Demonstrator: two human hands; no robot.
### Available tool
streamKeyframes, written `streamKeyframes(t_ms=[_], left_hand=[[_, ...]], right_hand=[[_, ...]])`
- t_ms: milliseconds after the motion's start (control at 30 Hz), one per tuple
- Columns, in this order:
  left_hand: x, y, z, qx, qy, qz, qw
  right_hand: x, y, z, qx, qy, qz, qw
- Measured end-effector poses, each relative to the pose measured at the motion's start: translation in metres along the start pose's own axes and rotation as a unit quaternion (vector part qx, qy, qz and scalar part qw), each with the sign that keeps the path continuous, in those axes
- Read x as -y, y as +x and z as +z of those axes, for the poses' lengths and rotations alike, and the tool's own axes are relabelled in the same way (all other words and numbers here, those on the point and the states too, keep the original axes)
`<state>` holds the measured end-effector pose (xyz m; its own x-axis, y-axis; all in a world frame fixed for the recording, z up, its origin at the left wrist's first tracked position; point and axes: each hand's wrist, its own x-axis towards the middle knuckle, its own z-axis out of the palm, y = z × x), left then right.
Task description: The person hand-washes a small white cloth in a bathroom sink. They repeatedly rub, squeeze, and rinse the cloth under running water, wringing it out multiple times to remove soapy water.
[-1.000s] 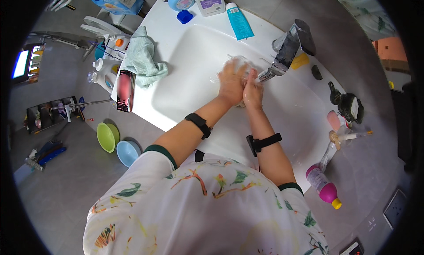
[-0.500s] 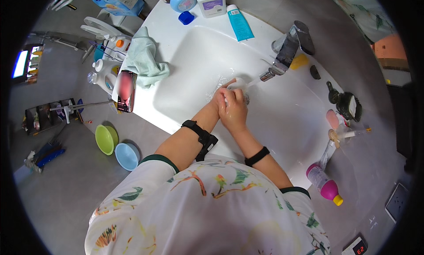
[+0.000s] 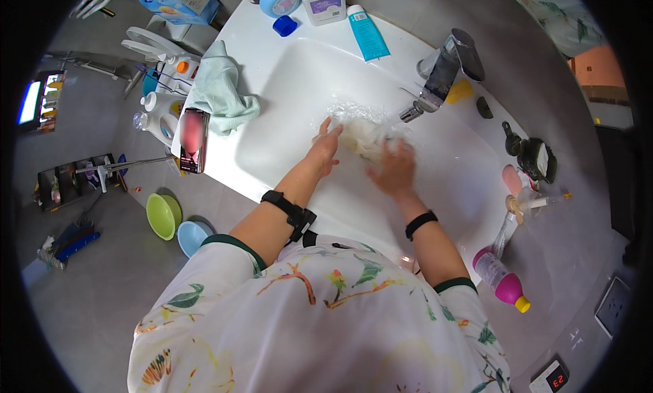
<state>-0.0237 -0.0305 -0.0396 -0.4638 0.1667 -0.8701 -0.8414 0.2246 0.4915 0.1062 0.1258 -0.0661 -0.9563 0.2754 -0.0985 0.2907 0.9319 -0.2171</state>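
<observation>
A pale, cream-white cloth-like bundle [image 3: 364, 140] lies in the white sink [image 3: 286, 73] under splashing water; its exact kind is blurred. My left hand [image 3: 325, 149] is just left of it, fingers spread, holding nothing. On the bundle's right side is my right hand [image 3: 396, 172], smeared by motion, with its thumb out and its fingers seemingly stretched apart. Whether those fingertips touch the bundle is unclear. Above and to the right, the chrome faucet [image 3: 439, 80] points its spout toward the bundle.
A light green towel [image 3: 221, 94] and a phone [image 3: 194, 141] rest on the sink's left rim. Along the back stand bottles and a teal tube [image 3: 369, 34]. A pink bottle [image 3: 502, 279] lies at the right, near brushes. Green [image 3: 163, 216] and blue [image 3: 194, 238] basins are lower left.
My hands, earlier clasped together around something white by the water stream, have parted left and right. The pale bundle now lies spread in the sink between them, with more splashing.
</observation>
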Motion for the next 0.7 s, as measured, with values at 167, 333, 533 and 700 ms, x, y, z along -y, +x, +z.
streamKeyframes(t_ms=[167, 333, 533, 700], left_hand=[[-0.011, 0.004, 0.04, 0.026, 0.119, 0.03, 0.992], [0.004, 0.048, 0.037, 0.328, -0.245, -0.112, 0.906], [0.017, 0.071, 0.037, 0.451, -0.255, -0.123, 0.847], [-0.003, -0.003, 0.074, 0.123, -0.028, 0.006, 0.992]], right_hand=[[-0.011, 0.016, 0.048, 0.022, 0.14, -0.007, 0.99], [0.06, 0.038, -0.002, -0.06, 0.472, 0.083, 0.875], [0.072, 0.046, -0.048, -0.045, 0.287, 0.151, 0.945], [0.021, 0.088, -0.034, 0.024, 0.402, 0.36, 0.842]])
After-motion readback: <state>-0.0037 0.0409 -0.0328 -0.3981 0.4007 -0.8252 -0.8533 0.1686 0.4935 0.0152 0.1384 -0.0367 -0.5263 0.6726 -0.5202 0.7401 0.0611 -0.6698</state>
